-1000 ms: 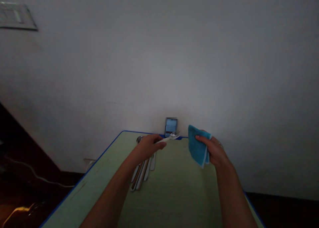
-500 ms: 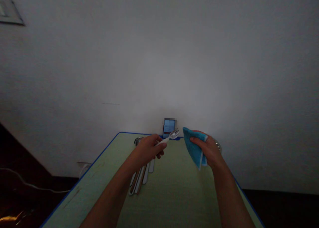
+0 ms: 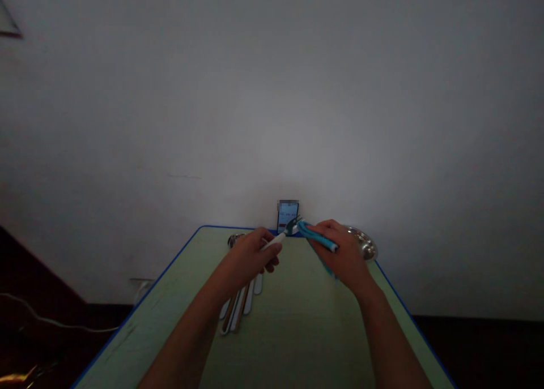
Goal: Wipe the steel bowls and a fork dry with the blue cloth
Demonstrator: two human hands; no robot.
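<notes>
My left hand (image 3: 255,254) is closed around the white handle of a fork (image 3: 277,240), whose metal tines point up and to the right. In my right hand (image 3: 342,252) is a folded blue cloth (image 3: 317,237) with a white edge, pinched between thumb and fingers. The cloth's near end meets the fork's head, and I cannot tell how much of the tines it covers. Under my left forearm several pieces of cutlery (image 3: 239,308) with white and brown handles lie side by side; their far ends are hidden by the hand.
The pale green table (image 3: 293,338) has a blue rim. A phone (image 3: 288,214) leans upright against the wall at the back. Behind my right hand stands a shiny metal bowl (image 3: 366,246). Another metal item (image 3: 233,240) shows partly behind my left hand.
My right hand has moved left and turned, bringing the cloth to the fork's head. More of the metal bowl shows now. The left hand stays nearly in place with the fork.
</notes>
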